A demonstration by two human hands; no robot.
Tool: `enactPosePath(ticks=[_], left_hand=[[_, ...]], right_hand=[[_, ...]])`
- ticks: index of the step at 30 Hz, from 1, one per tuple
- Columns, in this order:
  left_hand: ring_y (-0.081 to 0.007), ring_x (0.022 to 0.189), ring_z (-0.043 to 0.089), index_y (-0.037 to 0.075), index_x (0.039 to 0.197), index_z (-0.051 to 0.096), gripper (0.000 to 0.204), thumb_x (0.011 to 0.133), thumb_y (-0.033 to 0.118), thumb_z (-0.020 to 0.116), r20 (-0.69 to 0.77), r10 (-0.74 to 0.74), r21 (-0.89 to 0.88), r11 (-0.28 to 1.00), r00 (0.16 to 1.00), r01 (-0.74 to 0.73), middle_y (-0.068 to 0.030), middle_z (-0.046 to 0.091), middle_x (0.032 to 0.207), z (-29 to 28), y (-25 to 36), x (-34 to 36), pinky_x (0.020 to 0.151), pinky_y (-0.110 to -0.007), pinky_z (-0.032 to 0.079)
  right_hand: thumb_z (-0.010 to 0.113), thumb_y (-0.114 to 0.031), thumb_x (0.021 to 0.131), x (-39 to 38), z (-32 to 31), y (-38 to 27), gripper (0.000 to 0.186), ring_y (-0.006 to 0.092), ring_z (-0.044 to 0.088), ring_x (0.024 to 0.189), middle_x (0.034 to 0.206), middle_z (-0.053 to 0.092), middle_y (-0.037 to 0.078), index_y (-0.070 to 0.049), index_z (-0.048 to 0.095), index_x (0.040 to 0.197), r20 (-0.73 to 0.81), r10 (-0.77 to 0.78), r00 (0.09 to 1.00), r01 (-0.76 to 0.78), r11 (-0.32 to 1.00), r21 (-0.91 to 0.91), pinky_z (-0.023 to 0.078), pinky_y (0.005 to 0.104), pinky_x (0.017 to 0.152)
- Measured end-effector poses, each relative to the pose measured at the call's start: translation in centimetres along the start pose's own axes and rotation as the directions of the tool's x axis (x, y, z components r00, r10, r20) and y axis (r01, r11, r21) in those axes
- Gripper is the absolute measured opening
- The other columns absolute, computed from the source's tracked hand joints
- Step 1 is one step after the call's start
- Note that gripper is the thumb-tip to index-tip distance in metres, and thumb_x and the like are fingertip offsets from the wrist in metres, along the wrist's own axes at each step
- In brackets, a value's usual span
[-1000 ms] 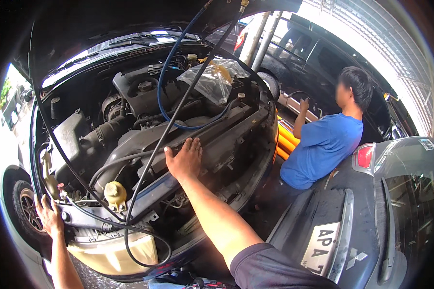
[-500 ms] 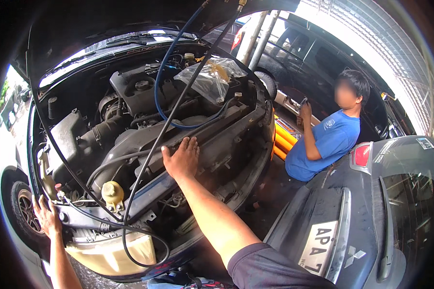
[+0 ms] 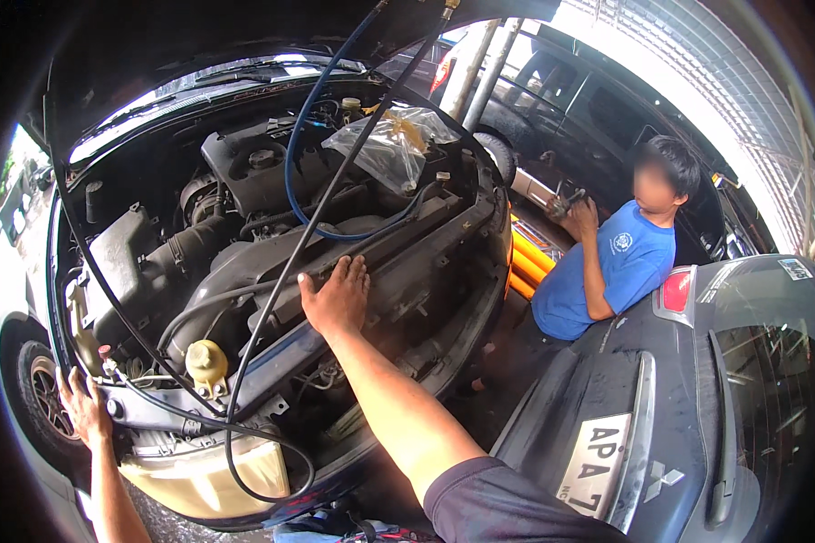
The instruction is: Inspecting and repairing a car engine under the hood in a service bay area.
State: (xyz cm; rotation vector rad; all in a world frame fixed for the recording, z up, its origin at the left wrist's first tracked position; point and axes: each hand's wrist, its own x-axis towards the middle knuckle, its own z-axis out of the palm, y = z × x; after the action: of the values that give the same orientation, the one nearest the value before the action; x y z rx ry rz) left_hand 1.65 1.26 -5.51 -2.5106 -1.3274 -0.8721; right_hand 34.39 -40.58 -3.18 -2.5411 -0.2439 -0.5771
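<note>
My left hand (image 3: 86, 412) rests at the fender edge beside the headlight (image 3: 210, 480), its fingers stretched out and holding nothing. My right hand (image 3: 338, 299) lies with fingers spread on the dark front panel (image 3: 417, 258) of the open engine bay. Past its fingertips a blue hose (image 3: 292, 172) loops down. A black hose (image 3: 276, 299) slants by its thumb and coils over the headlight. Between my hands sits a yellowed fluid reservoir (image 3: 206, 364). The engine cover (image 3: 267, 167) and a clear plastic bag (image 3: 385, 154) are farther back.
The raised hood (image 3: 199, 32) hangs over the bay. To the right stands a co-worker in a blue shirt (image 3: 616, 267), both hands around a small object I cannot make out. A grey car's tailgate (image 3: 552, 407) is close on my right. Yellow bars (image 3: 530, 258) lie behind.
The co-worker has brought both hands together around the small object. My hands stay where they were on the car; the view has shifted slightly.
</note>
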Motion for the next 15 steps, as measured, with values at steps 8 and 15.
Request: enactPosePath(ticks=[8,15], left_hand=[[-0.0339,0.142,0.032,0.008,0.137,0.049,0.049,0.101,0.039,0.044,0.002,0.012,-0.010,1.000,1.000,-0.012,-0.0126,0.029,0.157,-0.01,0.05,0.12,0.115,-0.044,0.031],[-0.0339,0.142,0.032,0.007,0.137,0.049,0.049,0.101,0.039,0.043,-0.007,0.018,-0.010,1.000,1.000,-0.018,-0.0122,0.029,0.157,-0.01,0.14,-0.06,0.115,-0.044,0.031]], right_hand=[[0.056,-0.054,0.090,0.05,0.08,0.04,0.089,0.0451,0.032,0.141,0.147,0.032,0.038,0.016,0.035,0.141,-0.044,-0.019,0.999,0.019,1.000,0.010,0.021,0.0481,0.120],[0.055,-0.054,0.090,0.01,-0.10,0.07,0.089,0.0449,0.031,0.142,0.148,0.031,0.038,0.015,0.034,0.141,-0.012,-0.008,1.000,0.008,1.000,0.006,0.019,0.0474,0.120]])
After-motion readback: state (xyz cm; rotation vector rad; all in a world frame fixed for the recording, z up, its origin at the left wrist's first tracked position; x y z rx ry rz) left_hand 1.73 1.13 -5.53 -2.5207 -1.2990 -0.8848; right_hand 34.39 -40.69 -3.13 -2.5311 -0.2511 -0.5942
